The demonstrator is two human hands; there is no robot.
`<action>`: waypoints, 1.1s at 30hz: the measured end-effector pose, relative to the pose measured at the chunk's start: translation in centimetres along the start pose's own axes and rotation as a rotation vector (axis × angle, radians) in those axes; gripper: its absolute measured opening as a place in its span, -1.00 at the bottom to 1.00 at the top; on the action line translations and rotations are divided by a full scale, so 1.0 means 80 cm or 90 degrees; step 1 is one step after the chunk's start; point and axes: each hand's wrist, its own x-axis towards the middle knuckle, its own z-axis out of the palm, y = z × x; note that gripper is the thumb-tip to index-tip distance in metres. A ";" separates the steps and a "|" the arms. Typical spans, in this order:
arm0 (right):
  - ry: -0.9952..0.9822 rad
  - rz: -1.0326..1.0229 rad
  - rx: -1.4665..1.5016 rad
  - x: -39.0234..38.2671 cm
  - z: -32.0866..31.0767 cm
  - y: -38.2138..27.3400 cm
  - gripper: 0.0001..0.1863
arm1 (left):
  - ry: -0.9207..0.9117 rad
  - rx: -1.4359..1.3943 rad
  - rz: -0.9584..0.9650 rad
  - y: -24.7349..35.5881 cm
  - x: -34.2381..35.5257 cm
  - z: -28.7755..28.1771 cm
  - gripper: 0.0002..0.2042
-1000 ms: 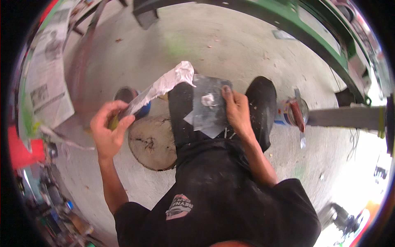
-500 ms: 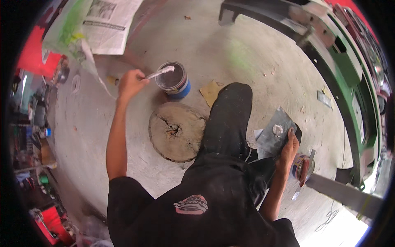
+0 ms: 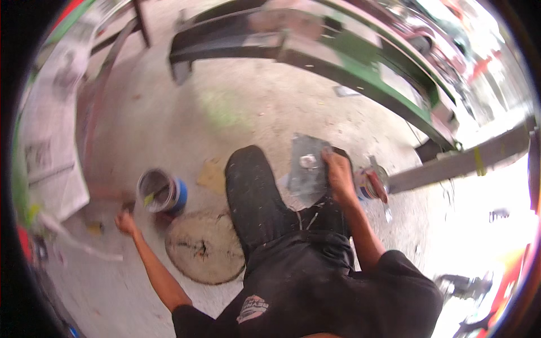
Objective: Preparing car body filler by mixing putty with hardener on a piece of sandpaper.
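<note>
My left hand (image 3: 125,224), blurred, is closed left of the blue can (image 3: 180,193), around something small and dark that I cannot make out. A stick with a yellow-green end (image 3: 151,197) stands in the can. My right hand (image 3: 339,173) is shut on a grey flat plate (image 3: 304,183), which carries a blob of white paste (image 3: 307,161), over my right knee. Just right of that knee stands another can (image 3: 367,188) with a red-handled scraper (image 3: 376,183) lying across it.
A wood log slice (image 3: 194,259) is beside my left leg, and a yellow sheet (image 3: 208,172) lies beyond. Green bumper-like parts (image 3: 366,73) arc across the back. A grey bar (image 3: 445,169) extends at the right, and newspaper-covered panelling (image 3: 51,129) stands at the left.
The paste-coated stick is out of my left hand, which has moved lower, left of the blue can. A stick now stands in that can. My view has turned.
</note>
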 end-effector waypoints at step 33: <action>0.007 0.104 0.161 -0.006 -0.006 0.055 -0.43 | -0.505 -0.297 -0.021 -0.080 -0.043 -0.080 -0.58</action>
